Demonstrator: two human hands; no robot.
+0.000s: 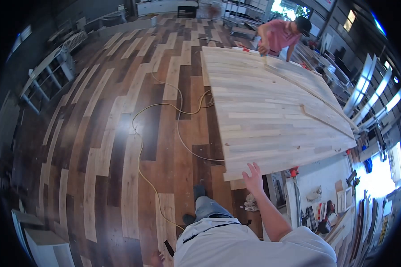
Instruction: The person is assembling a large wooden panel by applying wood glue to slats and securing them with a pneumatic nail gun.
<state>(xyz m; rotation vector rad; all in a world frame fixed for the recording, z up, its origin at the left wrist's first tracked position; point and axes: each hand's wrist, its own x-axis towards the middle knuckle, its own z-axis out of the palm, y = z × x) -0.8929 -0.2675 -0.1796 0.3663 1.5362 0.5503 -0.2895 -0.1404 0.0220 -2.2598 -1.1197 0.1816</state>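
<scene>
Above the mixed-brown plank floor (91,147) lies a large pale slab of joined wooden strips (263,115), near its corner the right hand (253,179), fingers spread, gripping nothing visible. The left hand (157,259) is mostly cut off; its grip cannot be told.

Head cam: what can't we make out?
All head view.
Left hand: mostly cut off by the lower edge; grip unclear.
Right hand: fingers hide any contact with the wooden panel.
Panel's underside: hidden by its top.
Co-worker's raised hand: anything held is too small to identify.
Bright opening, right: glare hides what's beyond.
</scene>
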